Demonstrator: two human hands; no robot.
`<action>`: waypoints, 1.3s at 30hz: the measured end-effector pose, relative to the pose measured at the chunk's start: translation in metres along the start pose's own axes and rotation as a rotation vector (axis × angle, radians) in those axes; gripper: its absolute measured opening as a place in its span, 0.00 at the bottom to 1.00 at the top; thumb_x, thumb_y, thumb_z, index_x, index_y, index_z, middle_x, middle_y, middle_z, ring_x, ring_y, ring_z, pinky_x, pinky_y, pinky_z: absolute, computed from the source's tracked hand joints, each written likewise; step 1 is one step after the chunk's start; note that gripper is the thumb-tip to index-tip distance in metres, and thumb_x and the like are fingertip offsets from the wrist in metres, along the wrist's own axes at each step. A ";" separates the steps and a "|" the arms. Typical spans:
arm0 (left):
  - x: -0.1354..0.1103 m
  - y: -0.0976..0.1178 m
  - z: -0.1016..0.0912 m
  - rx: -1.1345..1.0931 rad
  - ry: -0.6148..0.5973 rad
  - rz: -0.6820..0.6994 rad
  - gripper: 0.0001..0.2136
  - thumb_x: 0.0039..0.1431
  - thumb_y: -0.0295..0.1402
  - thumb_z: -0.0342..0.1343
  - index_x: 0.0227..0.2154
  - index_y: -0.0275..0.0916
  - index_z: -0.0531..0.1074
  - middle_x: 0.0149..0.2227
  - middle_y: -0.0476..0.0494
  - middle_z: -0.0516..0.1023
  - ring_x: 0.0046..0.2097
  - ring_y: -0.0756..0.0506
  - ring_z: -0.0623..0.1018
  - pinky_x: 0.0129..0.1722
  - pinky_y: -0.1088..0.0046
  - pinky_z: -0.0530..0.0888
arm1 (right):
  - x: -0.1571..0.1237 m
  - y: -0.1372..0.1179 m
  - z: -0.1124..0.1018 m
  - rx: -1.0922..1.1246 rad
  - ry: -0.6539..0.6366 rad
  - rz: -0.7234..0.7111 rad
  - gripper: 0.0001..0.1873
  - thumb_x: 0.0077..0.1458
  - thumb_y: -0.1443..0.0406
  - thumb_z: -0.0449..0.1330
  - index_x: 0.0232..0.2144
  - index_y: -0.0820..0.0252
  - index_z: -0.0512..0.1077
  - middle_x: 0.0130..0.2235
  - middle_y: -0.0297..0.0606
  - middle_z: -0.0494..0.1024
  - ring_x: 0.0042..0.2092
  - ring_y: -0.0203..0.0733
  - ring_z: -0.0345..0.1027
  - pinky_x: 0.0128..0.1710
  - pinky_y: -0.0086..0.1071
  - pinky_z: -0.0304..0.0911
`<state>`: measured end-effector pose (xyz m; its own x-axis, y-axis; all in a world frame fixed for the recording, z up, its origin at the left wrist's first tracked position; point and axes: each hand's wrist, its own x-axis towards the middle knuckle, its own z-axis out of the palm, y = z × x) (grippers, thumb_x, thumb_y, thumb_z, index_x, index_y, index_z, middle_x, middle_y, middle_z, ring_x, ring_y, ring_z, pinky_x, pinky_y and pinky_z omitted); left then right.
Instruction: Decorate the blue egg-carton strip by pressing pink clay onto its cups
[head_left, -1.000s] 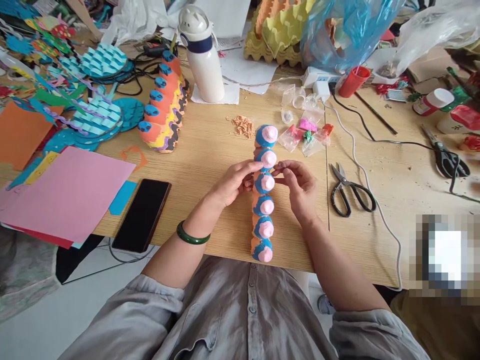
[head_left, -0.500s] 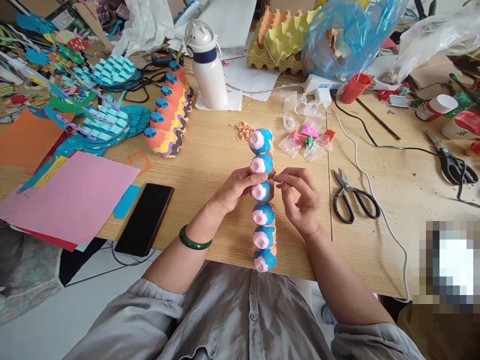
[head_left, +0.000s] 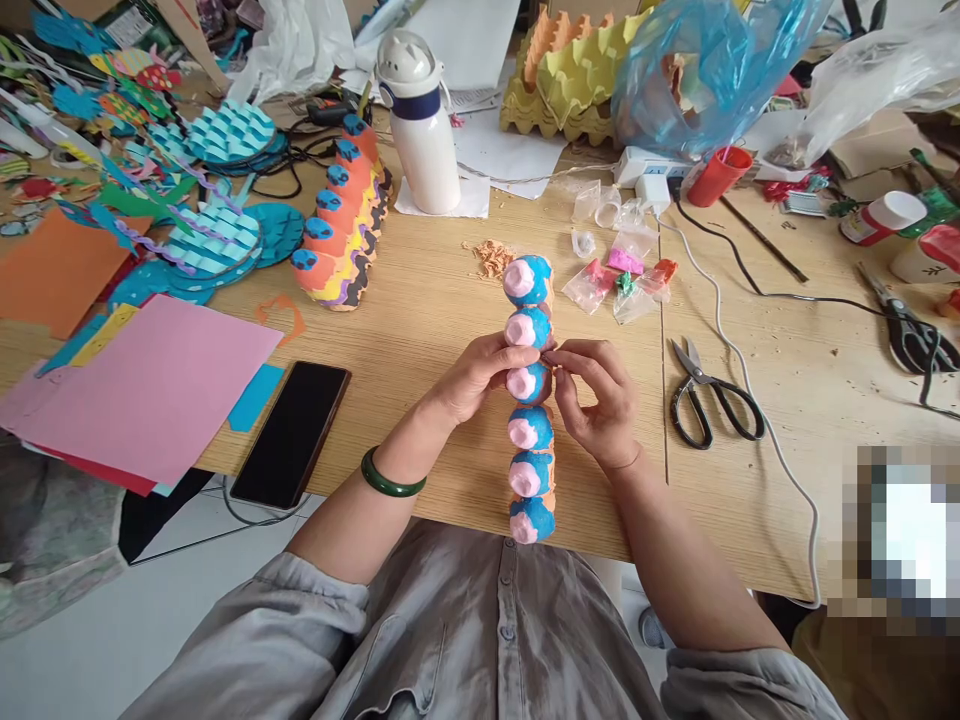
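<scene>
A strip of egg-carton cups [head_left: 529,430], painted orange with blue domes and pink tips, lies lengthwise on the wooden table [head_left: 420,330] in front of me. My left hand [head_left: 480,375] grips its left side around the third cup from the far end. My right hand [head_left: 596,400] is curled at the strip's right side, thumb and fingertips pinched against the carton between the second and third cups. What the pinch holds is too small to make out.
A black phone [head_left: 291,432] and pink paper [head_left: 150,390] lie to the left, a second painted carton strip [head_left: 341,225] and a white bottle [head_left: 420,120] behind. Scissors [head_left: 709,400], a white cable [head_left: 739,370] and small plastic bags [head_left: 619,275] are to the right.
The carton strip has tilted so its pink tips face slightly left. My right hand's fingers have curled in closer against its right side. My left hand keeps its grip.
</scene>
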<state>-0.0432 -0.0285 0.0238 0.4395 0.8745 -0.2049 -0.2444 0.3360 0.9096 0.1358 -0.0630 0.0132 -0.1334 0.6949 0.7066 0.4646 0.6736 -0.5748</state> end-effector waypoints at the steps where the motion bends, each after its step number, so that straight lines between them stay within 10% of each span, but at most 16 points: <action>1: 0.000 0.001 0.000 -0.005 -0.006 0.002 0.16 0.51 0.43 0.66 0.37 0.36 0.80 0.39 0.43 0.81 0.45 0.43 0.79 0.45 0.69 0.74 | 0.000 0.000 0.000 0.033 0.001 0.054 0.09 0.63 0.69 0.59 0.43 0.54 0.77 0.41 0.41 0.79 0.42 0.43 0.75 0.40 0.41 0.76; 8: 0.001 0.005 0.005 -0.022 0.021 -0.043 0.17 0.48 0.45 0.69 0.33 0.37 0.80 0.34 0.44 0.79 0.39 0.45 0.77 0.40 0.70 0.73 | -0.002 0.003 0.003 0.422 0.118 0.454 0.06 0.63 0.59 0.63 0.36 0.52 0.77 0.39 0.36 0.75 0.40 0.39 0.74 0.33 0.32 0.78; 19: 0.009 -0.005 -0.001 -0.190 0.056 -0.055 0.12 0.52 0.39 0.67 0.28 0.35 0.75 0.27 0.51 0.71 0.28 0.54 0.69 0.29 0.77 0.67 | -0.004 0.008 0.004 0.357 0.080 0.548 0.13 0.66 0.54 0.59 0.38 0.54 0.78 0.39 0.36 0.80 0.39 0.38 0.76 0.35 0.32 0.77; 29: 0.007 -0.005 0.004 -0.158 -0.001 -0.029 0.13 0.49 0.38 0.70 0.31 0.34 0.77 0.29 0.50 0.73 0.30 0.54 0.71 0.34 0.76 0.70 | 0.002 0.001 -0.004 -0.051 0.026 0.080 0.09 0.66 0.65 0.57 0.41 0.54 0.78 0.41 0.42 0.81 0.43 0.46 0.76 0.44 0.44 0.74; 39: 0.006 -0.003 0.007 -0.198 0.025 -0.004 0.10 0.48 0.33 0.69 0.32 0.33 0.79 0.29 0.48 0.77 0.30 0.53 0.74 0.34 0.74 0.71 | 0.001 0.010 -0.001 -0.163 -0.049 -0.026 0.15 0.66 0.69 0.57 0.50 0.51 0.78 0.44 0.43 0.81 0.43 0.46 0.73 0.42 0.44 0.71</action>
<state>-0.0335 -0.0267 0.0221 0.4196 0.8808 -0.2193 -0.4092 0.3992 0.8205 0.1409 -0.0561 0.0087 -0.1883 0.6917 0.6972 0.5954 0.6450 -0.4791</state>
